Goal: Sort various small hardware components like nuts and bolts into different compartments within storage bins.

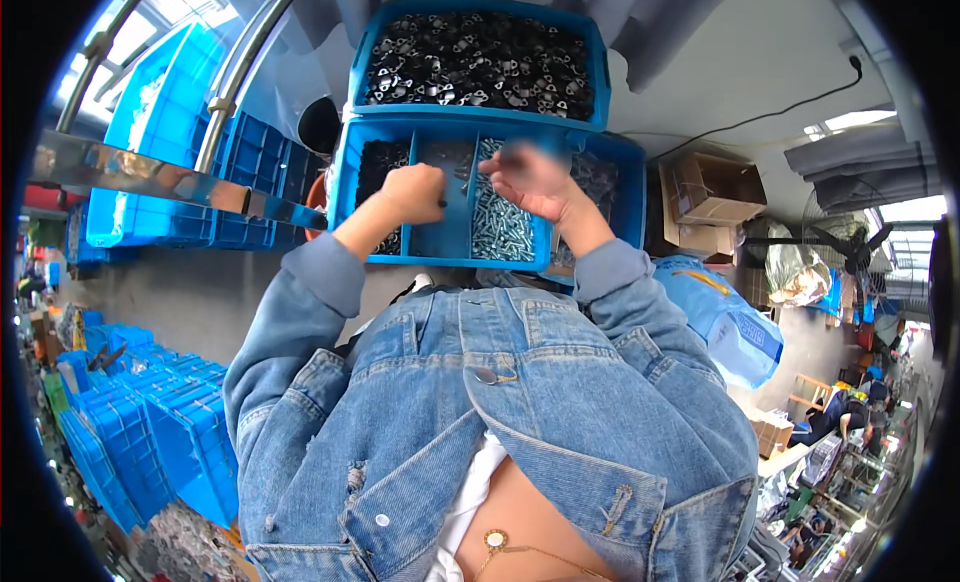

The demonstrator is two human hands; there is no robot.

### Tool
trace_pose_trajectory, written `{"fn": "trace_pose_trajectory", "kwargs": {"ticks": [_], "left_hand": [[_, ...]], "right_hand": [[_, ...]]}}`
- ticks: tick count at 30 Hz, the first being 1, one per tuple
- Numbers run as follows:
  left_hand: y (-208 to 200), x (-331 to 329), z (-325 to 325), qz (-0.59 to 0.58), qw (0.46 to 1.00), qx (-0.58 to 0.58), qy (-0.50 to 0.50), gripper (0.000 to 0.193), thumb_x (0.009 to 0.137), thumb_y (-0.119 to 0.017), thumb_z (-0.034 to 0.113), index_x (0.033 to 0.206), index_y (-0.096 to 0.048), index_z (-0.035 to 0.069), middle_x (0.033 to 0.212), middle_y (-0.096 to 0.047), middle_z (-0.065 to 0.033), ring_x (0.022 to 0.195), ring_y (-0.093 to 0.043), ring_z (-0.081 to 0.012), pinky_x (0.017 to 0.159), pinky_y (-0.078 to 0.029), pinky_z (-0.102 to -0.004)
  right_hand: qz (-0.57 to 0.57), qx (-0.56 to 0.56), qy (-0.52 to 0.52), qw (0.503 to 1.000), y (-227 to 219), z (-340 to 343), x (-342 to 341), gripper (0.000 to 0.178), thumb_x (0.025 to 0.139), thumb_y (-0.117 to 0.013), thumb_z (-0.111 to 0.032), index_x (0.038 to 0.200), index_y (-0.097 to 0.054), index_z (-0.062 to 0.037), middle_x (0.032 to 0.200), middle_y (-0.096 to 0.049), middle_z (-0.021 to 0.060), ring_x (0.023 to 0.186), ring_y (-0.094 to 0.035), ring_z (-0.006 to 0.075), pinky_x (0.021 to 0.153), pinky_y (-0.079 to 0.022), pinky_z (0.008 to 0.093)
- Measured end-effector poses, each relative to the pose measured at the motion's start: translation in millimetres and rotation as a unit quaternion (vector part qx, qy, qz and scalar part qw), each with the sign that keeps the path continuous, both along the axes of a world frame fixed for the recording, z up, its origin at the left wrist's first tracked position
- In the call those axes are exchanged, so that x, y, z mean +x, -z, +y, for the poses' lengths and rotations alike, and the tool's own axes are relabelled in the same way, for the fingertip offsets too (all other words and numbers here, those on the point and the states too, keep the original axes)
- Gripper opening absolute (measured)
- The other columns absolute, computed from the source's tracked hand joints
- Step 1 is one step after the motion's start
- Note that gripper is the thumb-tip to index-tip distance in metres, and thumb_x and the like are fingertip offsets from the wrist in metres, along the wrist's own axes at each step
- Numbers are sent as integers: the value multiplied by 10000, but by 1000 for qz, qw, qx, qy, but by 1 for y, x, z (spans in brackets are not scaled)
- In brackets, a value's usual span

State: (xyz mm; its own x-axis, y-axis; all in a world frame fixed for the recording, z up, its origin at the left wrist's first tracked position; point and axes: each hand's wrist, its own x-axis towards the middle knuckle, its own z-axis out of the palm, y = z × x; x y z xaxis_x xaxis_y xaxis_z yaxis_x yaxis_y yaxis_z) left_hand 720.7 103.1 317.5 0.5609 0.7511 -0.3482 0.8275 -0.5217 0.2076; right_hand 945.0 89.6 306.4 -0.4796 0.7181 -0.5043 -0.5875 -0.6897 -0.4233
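Note:
My left hand (412, 194) is closed, knuckles up, above the divided blue tray (408, 256). A small dark bit shows below its fingers, too little to name. Over the compartment of silvery screws (503, 227) is my right hand (540, 187), palm partly turned up and fingers curled in. A dark, blurred spot lies at its fingertips; what it is I cannot make out. Small black parts (376, 167) fill the tray's left compartment. The middle compartment (440, 237) shows its bare bottom, with a few screws toward the far end.
Behind the tray stands a blue bin (604, 77) of black and metal clips. Blue crates (250, 162) stand at left beyond a metal rail (150, 177), with more crates (150, 422) lower left. Cardboard boxes (715, 187) and a blue plastic bag (725, 322) sit right.

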Motion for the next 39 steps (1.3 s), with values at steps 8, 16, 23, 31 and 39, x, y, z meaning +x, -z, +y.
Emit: {"fn": "trace_pose_trajectory", "kwargs": {"ticks": [8, 16, 23, 31, 39], "left_hand": [[-78, 31, -5, -205, 971, -61, 109, 230, 642, -649, 170, 797, -666, 2, 759, -650, -164, 748, -638, -294, 668, -505, -354], [-58, 36, -16, -274, 960, 14, 55, 237, 696, -601, 31, 928, -642, 13, 842, -660, -165, 791, -644, -315, 697, -517, -374], [-78, -28, -39, -350, 933, -50, -72, 192, 779, -620, -6, 971, -630, -15, 860, -675, -129, 801, -674, -221, 706, -534, -297], [-39, -96, -106, -391, 895, 24, -214, 113, 796, -643, 28, 905, -638, -1, 782, -656, -111, 705, -652, -160, 636, -506, -256], [-15, -143, -152, -345, 867, 83, -351, 140, 813, -596, 44, 945, -641, 41, 814, -632, -117, 705, -626, -244, 613, -490, -314]], "right_hand": [[81, -45, 45, 995, 24, -32, -22, 208, 929, -399, -133, 979, -532, 18, 1029, -580, 169, 946, -595, 286, 888, -505, 394], [97, -36, 74, 992, 26, -45, -28, 240, 930, -395, -139, 1022, -541, 28, 1027, -591, 159, 970, -594, 290, 882, -502, 390], [107, -73, 72, 989, 8, -48, -21, 267, 935, -388, -131, 1009, -542, 75, 1091, -568, 215, 1062, -557, 339, 952, -467, 426], [73, -95, 57, 991, 5, -55, -20, 269, 934, -407, -136, 1020, -542, 79, 1107, -558, 221, 1094, -534, 346, 981, -441, 442], [24, -65, 8, 998, -22, -2, -64, 331, 941, -413, -208, 1024, -571, 71, 1068, -601, 205, 1084, -545, 344, 985, -422, 454]]}}
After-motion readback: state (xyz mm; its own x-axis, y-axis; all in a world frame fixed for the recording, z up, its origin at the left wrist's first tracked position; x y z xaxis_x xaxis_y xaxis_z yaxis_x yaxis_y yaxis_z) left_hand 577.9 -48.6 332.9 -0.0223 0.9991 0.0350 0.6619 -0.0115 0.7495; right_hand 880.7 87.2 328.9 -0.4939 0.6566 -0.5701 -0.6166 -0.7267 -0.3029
